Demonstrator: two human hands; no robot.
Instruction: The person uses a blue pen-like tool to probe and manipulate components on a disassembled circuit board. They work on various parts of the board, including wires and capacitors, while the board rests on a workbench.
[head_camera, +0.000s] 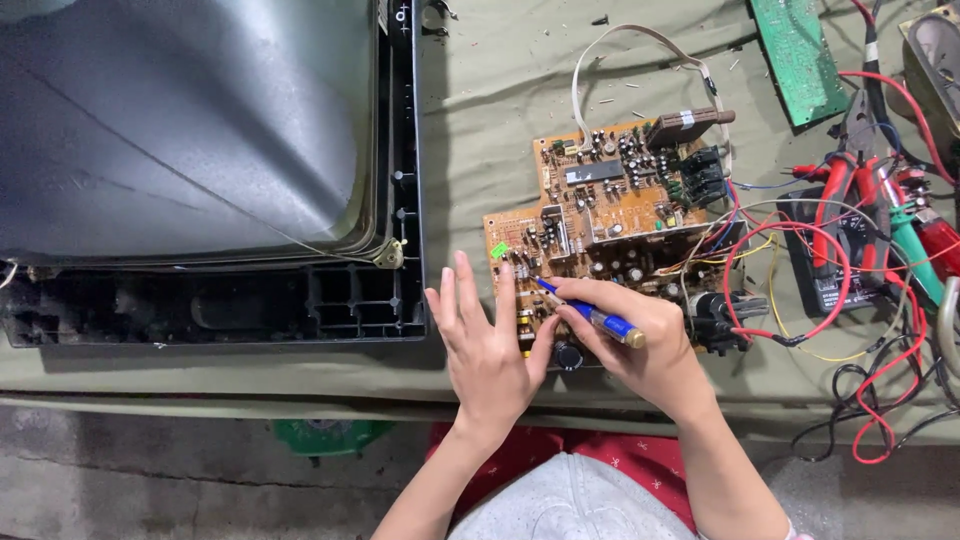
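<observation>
An orange-brown circuit board (610, 215) crowded with small parts lies on the green cloth-covered bench. My right hand (640, 340) grips a blue pen-shaped tool (590, 313) with a gold end, its tip touching the board's lower left area. Beside it, my left hand (485, 340) rests flat with fingers spread at the board's left front edge, thumb near a black round part (568, 355).
A large grey picture tube in a black frame (405, 200) fills the left. Red, yellow and black wires (800, 290), red-handled pliers (835, 185) and a green-handled tool (912, 245) lie right. A green board (795, 55) sits at the back. A white ribbon cable (620, 45) loops behind.
</observation>
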